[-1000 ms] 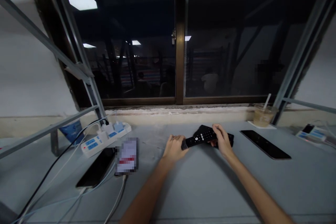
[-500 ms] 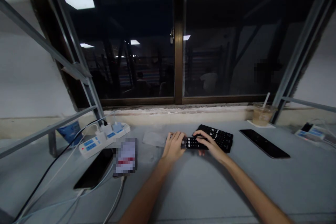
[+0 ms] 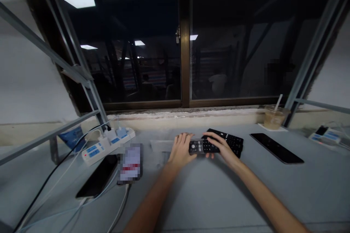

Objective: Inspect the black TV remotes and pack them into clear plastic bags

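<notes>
"Grip state?"

"Right hand [image 3: 224, 150] clamped on the slim black plastic remote [image 3: 201, 146]. Left hand [image 3: 180, 150] over its round-pad end; can't tell if it's closed on remote or clear plastic film [image 3: 160, 146]."

"Remote's lie?"

"Between hands, over the grey desk [image 3: 207, 196], long axis roughly left-right. Neither hand nearer. Other black remotes [image 3: 235, 143] just beyond the right."

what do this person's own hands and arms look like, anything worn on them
Both the left hand and the right hand are bare, with no gloves. The forearms show no sleeves, watch or bracelet. Any ring is too small to tell.
</notes>
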Motion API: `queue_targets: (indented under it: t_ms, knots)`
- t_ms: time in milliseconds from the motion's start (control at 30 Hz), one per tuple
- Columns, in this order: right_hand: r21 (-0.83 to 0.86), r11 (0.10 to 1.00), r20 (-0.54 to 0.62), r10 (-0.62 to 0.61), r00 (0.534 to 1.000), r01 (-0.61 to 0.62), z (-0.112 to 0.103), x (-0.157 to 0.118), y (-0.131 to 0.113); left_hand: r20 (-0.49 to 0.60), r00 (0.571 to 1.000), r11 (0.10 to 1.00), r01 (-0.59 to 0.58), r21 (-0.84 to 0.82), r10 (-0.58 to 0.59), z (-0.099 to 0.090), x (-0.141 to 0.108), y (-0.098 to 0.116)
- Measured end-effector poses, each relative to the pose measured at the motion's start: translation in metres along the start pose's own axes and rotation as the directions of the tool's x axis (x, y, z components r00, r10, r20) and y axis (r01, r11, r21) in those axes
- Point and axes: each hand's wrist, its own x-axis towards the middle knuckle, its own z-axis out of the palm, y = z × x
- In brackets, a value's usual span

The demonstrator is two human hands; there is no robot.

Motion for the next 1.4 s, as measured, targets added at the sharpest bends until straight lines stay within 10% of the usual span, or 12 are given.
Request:
queue_targets:
  t_ms: [233, 533, 967, 1400]
  knots:
    - [0.146, 0.989, -0.271, 0.062, 0.961, -0.023, -0.009, 0.006, -0.005, 0.075, 0.993, 0.993, 0.091, 0.077, -0.097, -0.003, 0.003, -0.017]
    - [0.487, 0.858, 0.066, 0.152, 0.986, -0.165, -0.019, 0.004, -0.008, 0.006, 0.996, 0.991, 0.091, 0.095, -0.092, 0.003, 0.001, -0.024]
    - [0.036, 0.992, 0.148, 0.114, 0.982, -0.121, -0.01, 0.0, 0.003, -0.004, 1.0, 0.983, -0.03, 0.182, 0.031, 0.002, 0.0, -0.014]
    - [-0.174, 0.985, -0.036, 0.001, 0.999, -0.007, 0.001, 0.002, 0.0, 0.066, 0.994, 0.98, -0.098, 0.174, 0.088, 0.003, -0.004, 0.001]
